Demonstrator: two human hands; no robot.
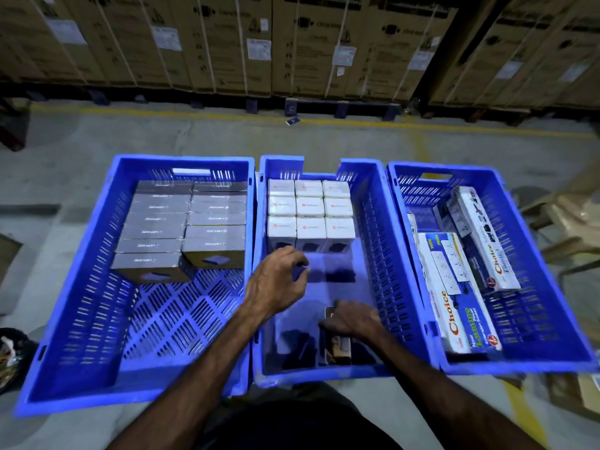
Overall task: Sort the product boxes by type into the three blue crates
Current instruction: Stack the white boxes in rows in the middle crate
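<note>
Three blue crates stand side by side on the floor. The left crate (pixel 81 287) holds two rows of dark grey boxes (pixel 181 222) at its far end. The middle crate (pixel 383 254) holds a block of white boxes (pixel 310 207) against its far wall. The right crate (pixel 552 303) holds long white "Choice" boxes (pixel 454 287). My left hand (pixel 276 280) hovers in the middle crate just before the white boxes, fingers loosely curled, holding nothing. My right hand (pixel 354 319) grips a small dark box (pixel 336 345) near the crate's near end.
Tall cardboard cartons (pixel 292 43) on pallets line the far side beyond a yellow floor line (pixel 357 122). A small item (pixel 292 121) lies on the floor there. Wooden furniture (pixel 571 222) stands right of the crates. A dark bin (pixel 9 355) is at the left edge.
</note>
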